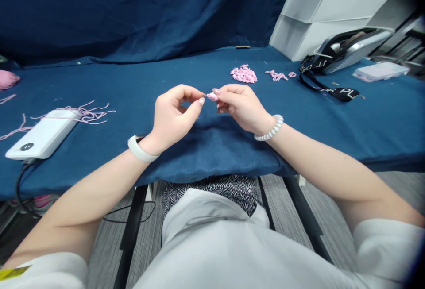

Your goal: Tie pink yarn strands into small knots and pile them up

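A small pink knotted yarn piece (212, 97) is pinched between the thumb and fingers of my right hand (244, 105), above the near part of the table. My left hand (175, 109) is just to its left, thumb and forefinger brought together in a pinch at the edge of the yarn piece. What those left fingertips hold, if anything, is too small to make out. Beyond my right hand lies a pile of pink yarn pieces (244, 74), with a few looser pink yarn bits (276, 75) to its right.
On the left, a white power bank (46, 134) with a black cable lies with cut pink strands (91, 114) over it. A pink yarn ball (8, 79) is at the far left. At right are a black lettered strap (338, 93), a grey case (357, 48), a clear plastic box (380, 71) and white boxes (318, 14).
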Demonstrator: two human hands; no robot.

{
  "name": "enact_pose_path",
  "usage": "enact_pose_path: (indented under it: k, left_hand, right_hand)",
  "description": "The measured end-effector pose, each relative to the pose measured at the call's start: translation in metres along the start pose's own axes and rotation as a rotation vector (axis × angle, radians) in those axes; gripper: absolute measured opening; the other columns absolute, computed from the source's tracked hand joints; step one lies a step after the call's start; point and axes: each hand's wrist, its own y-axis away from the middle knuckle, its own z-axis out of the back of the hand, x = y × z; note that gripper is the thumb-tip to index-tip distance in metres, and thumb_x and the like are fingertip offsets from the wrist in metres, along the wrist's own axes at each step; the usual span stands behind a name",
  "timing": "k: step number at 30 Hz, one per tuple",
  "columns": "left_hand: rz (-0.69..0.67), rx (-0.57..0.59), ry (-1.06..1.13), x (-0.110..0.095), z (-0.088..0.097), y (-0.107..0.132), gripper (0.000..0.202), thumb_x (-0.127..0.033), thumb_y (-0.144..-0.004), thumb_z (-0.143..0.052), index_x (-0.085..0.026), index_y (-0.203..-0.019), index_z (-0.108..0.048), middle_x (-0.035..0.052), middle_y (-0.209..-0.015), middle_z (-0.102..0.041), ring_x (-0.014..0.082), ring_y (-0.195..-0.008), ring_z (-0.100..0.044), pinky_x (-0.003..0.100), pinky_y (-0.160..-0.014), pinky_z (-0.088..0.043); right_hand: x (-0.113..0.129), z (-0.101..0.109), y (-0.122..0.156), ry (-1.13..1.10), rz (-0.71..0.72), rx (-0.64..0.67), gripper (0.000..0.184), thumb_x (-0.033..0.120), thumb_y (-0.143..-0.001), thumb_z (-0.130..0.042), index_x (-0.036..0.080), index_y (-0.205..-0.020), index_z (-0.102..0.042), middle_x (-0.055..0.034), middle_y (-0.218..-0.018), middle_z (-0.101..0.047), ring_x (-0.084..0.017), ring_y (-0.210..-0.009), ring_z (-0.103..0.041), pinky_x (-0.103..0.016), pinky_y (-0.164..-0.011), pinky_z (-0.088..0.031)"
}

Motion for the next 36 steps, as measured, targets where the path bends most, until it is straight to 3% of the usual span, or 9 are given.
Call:
enact_pose_path:
  k: [7,20,26,31,34,36]
  left_hand:
    - [-0.129,-0.057,-0.187,-0.008,-0.001,0.000,0.010,-0.020,-0.078,-0.068,-0.017,-0.088,-0.069,0.0023,-0.083,-0.070,0.0129,-0.074,-0.064,0.020,-0.055,-0.051]
    - [-0.134,-0.058,-0.299,-0.009,-0.001,-0.002,0.007,-0.019,-0.079,-0.065,-0.019,-0.079,-0.072,0.0015,-0.078,-0.072,0.0124,-0.068,-0.063,0.021,-0.052,-0.048]
    - [-0.121,-0.072,-0.266,-0.007,-0.001,-0.002,0.006,-0.017,-0.077,-0.064,-0.017,-0.076,-0.070,0.0008,-0.075,-0.071,0.0114,-0.063,-0.061,0.021,-0.052,-0.046]
    - [-0.065,-0.067,-0.256,-0.008,-0.001,-0.002,0.007,-0.019,-0.078,-0.064,-0.018,-0.076,-0.070,0.0006,-0.076,-0.072,0.0122,-0.063,-0.063,0.023,-0.056,-0.049]
    - [-0.044,-0.049,-0.253,-0.009,-0.002,-0.002,0.008,-0.021,-0.079,-0.064,-0.018,-0.076,-0.070,0.0006,-0.075,-0.072,0.0129,-0.065,-0.064,0.024,-0.060,-0.050]
    - [-0.047,-0.038,-0.256,-0.009,-0.003,-0.001,0.009,-0.021,-0.079,-0.064,-0.018,-0.075,-0.071,0.0005,-0.074,-0.072,0.0133,-0.065,-0.064,0.025,-0.062,-0.051]
  right_hand:
    - [0.001,-0.004,0.000,-0.119,-0.141,0.011,0.027,0.032,-0.068,-0.079,0.015,-0.064,-0.059,0.0028,-0.057,-0.053,-0.006,-0.053,-0.049,-0.019,-0.052,-0.041]
    - [-0.001,-0.006,0.001,-0.148,-0.191,0.021,0.023,0.028,-0.065,-0.080,0.015,-0.061,-0.062,0.0022,-0.057,-0.055,-0.006,-0.053,-0.049,-0.019,-0.051,-0.041]
    - [-0.003,-0.005,-0.001,-0.138,-0.196,0.022,0.019,0.027,-0.071,-0.076,0.014,-0.063,-0.063,0.0015,-0.057,-0.054,-0.006,-0.052,-0.048,-0.019,-0.051,-0.041]
    - [-0.001,-0.003,0.000,0.002,-0.002,-0.003,0.029,0.045,-0.078,-0.072,0.017,-0.079,-0.067,-0.0010,-0.074,-0.062,-0.008,-0.062,-0.053,-0.020,-0.056,-0.045]
    - [0.001,-0.004,0.005,0.118,0.162,0.011,0.040,0.052,-0.073,-0.075,0.020,-0.098,-0.069,-0.0014,-0.085,-0.065,-0.011,-0.075,-0.059,-0.021,-0.063,-0.048]
    - [0.000,-0.005,0.007,0.188,0.217,0.034,0.045,0.053,-0.069,-0.078,0.020,-0.098,-0.069,-0.0020,-0.086,-0.066,-0.013,-0.079,-0.061,-0.023,-0.066,-0.049]
